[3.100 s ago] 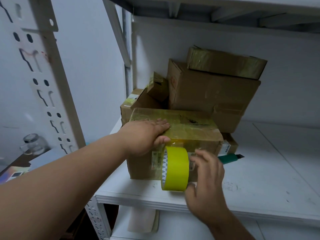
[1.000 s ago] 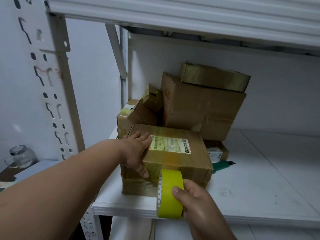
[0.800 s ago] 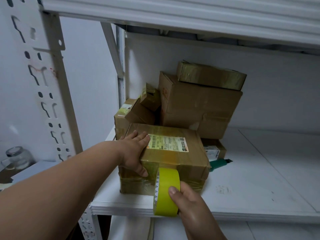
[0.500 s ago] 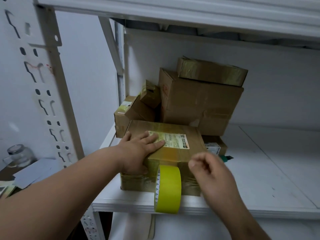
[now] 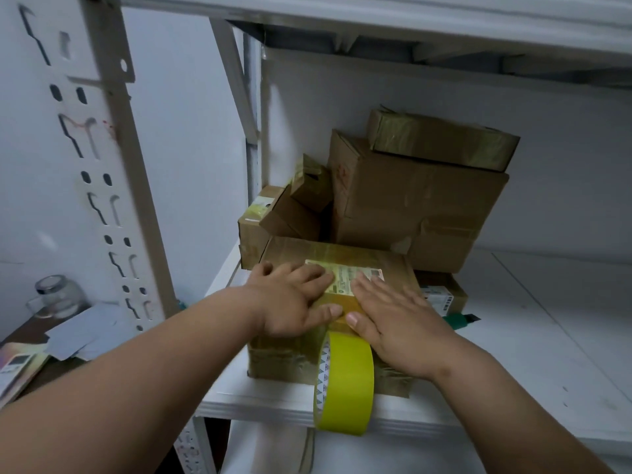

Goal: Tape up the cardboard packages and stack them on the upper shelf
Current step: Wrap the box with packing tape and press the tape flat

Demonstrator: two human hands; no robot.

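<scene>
Head view: the right hand [image 5: 398, 323] has let go of the yellow tape roll [image 5: 343, 383], which now hangs off the near face of the flat brown cardboard package [image 5: 390, 268] on the white shelf [image 5: 513, 354]. Both hands, the left hand [image 5: 290, 302] included, press flat on its top with fingers spread, likely smoothing the tape before cutting.

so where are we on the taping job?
Done: boxes at the back look taped and piled. In hand: both hands, left and right, press flat on the front package; the yellow tape roll hangs from its front face, uncut. Left: cut the tape, stack this package.
</scene>
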